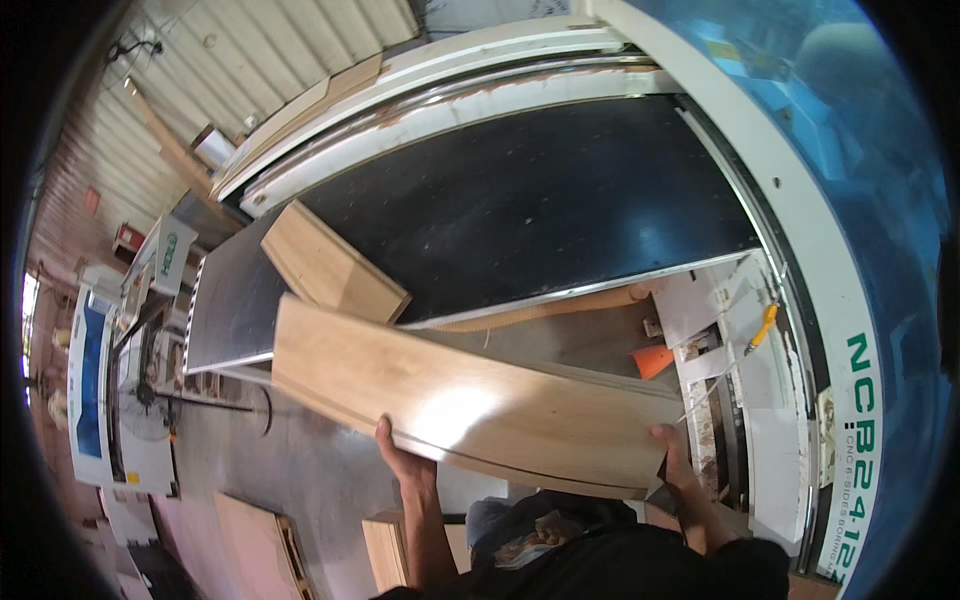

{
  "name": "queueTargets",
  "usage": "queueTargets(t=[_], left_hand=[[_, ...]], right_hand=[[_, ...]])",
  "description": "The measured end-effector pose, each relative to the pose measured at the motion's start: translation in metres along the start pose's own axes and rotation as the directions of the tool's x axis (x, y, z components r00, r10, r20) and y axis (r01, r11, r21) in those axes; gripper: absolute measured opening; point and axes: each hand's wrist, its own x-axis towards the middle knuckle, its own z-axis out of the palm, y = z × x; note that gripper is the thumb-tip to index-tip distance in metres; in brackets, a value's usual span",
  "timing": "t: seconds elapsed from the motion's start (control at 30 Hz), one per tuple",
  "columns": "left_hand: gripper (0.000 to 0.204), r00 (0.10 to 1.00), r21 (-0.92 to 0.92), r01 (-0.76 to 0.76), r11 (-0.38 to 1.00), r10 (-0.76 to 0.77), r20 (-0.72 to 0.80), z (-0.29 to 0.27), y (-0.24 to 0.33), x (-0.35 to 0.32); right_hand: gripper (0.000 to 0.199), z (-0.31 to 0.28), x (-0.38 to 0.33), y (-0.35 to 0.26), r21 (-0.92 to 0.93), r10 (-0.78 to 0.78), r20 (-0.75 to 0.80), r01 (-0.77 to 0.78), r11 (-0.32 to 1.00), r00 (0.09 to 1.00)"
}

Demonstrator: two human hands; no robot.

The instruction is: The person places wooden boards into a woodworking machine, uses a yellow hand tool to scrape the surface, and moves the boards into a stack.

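A pale wooden board lies on the black bench. My left hand grips the near long edge of a longer wooden panel, thumb on top. I hold this panel on my side of the bench, glossy face up, long axis running upper left to lower right. My right hand grips its right end, near a yellow air gun.
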Motion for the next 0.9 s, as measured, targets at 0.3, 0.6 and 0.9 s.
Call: queueTargets(t=[0.3,0.6,0.9], left_hand=[[0.062,0.858,0.177,0.38,0.908,-0.418,0.299,0.103,-0.143,0.058],[0.092,0.576,0.955,-0.144,0.26,-0.762,0.294,0.113,-0.082,0.146],[0.033,0.695,0.659,-0.711,0.245,0.105,0.711,0.176,0.032,0.255]], right_hand=[[0.068,-0.025,-0.097,0.011,0.132,-0.321,-0.367,0.391,0.911,0.873],[0.054,-0.067,-0.087,0.09,0.2,-0.343,-0.538,0.512,0.836,0.77],[0.052,0.007,0.001,0.026,0.267,-0.35,-0.5,0.526,0.807,0.792]])
